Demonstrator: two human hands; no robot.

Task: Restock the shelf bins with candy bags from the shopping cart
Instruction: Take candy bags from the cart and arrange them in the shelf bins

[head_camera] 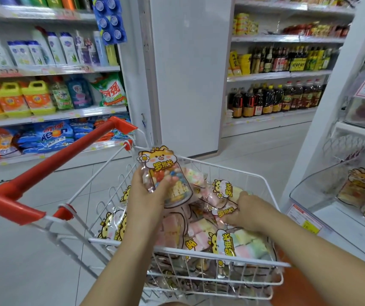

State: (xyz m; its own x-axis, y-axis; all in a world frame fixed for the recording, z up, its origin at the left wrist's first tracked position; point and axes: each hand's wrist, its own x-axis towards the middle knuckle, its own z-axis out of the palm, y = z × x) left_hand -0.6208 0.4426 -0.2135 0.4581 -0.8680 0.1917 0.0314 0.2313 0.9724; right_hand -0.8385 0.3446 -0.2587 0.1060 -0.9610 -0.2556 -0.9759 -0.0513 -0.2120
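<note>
**While the left hand (148, 195) lifts one candy bag (166, 168), the right hand (246, 212) works inside the cart (199, 252)**

With its fingers curled round the lower half of the clear packet, the left hand holds the candy bag above the cart. The cartoon-cat header is uppermost and coloured sweets show through the film. The right hand lies lower, inside the wire basket. Its fingers are bent onto the yellow-lettered header of a second bag (225, 212), pinching it where it rests on the heap of bags (239, 246). The heap is pastel sweets in the same cat-printed packets, and it fills the basket close to the rim.

The cart is white wire, and its red handle (66, 155) runs off to the left. Just right of the cart, low on a white shelf unit, a clear bin (309, 188) holds a few similar bags (358, 188). Farther off stands a white pillar (188, 74). Detergent jugs (33, 98) line the shelves to its left, and dark bottles (276, 98) line those behind it.
</note>
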